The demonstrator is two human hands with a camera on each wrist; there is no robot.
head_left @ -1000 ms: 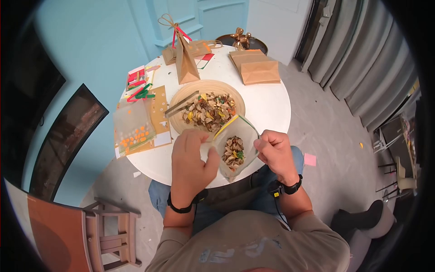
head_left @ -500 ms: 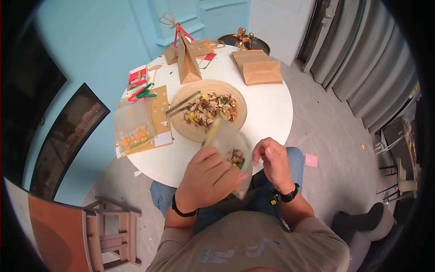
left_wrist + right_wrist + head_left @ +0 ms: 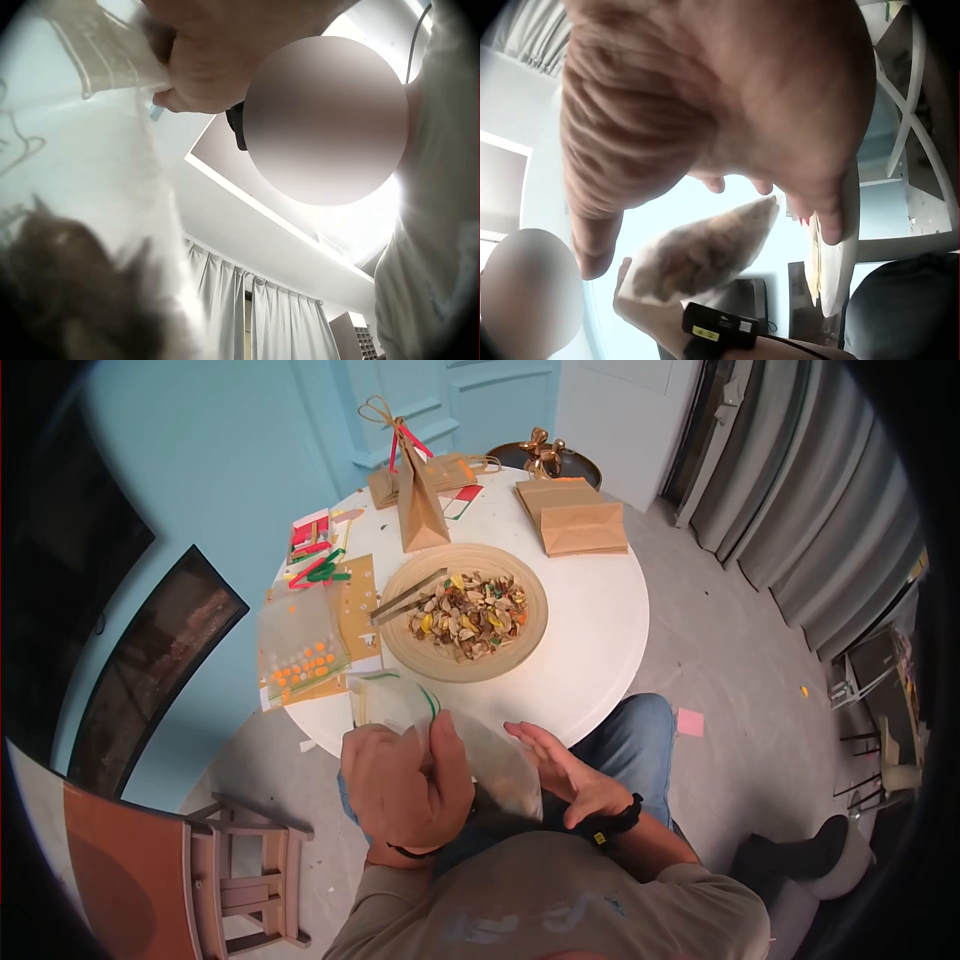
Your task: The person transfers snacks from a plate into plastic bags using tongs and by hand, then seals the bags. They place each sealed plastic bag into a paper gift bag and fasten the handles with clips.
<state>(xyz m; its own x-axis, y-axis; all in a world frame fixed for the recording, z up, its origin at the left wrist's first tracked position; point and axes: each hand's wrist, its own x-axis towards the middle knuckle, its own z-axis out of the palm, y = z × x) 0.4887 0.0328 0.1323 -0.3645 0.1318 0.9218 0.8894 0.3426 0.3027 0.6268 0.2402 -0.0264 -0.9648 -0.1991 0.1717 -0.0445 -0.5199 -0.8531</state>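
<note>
Clock laid on the table: 12 at the far edge, 6 at the person.

Left hand [image 3: 408,788], 7 o'clock: fingers curled, gripping the clear bag [image 3: 500,755] high up. Bag hangs tilted at 6, over the near edge and lap, its green-edged top toward 10; flaky pieces [image 3: 697,259] lie inside. Right hand [image 3: 580,780], 5 o'clock: palm spread, fingers extended, holding nothing, beside the bag. Mouth is mostly behind the left hand; can't tell whether it is sealed.

Handling, my judgement: keep the top higher than the contents, let the weight settle low, steady the side with a flat right palm. Squeeze gently; the flakes look brittle.

Surface, left to right. At 8, a flat clear bag [image 3: 290,625] with orange pieces on a brown sheet [image 3: 360,585]. At 10, a red box [image 3: 310,532]. Mid-table, a round plate [image 3: 540,610] heaped with mixed flakes [image 3: 470,620]; tongs [image 3: 405,597] lie on its 10 o'clock side. At 11, a standing paper bag [image 3: 422,510]. At 1, folded paper bags [image 3: 580,525]. Tabletop [image 3: 605,620] white.

Room: wooden chair [image 3: 245,870] at 7, blue wall [image 3: 240,440] at 10, grey curtains [image 3: 790,480] at 2, pink square [image 3: 690,723] on the floor at 4.
</note>
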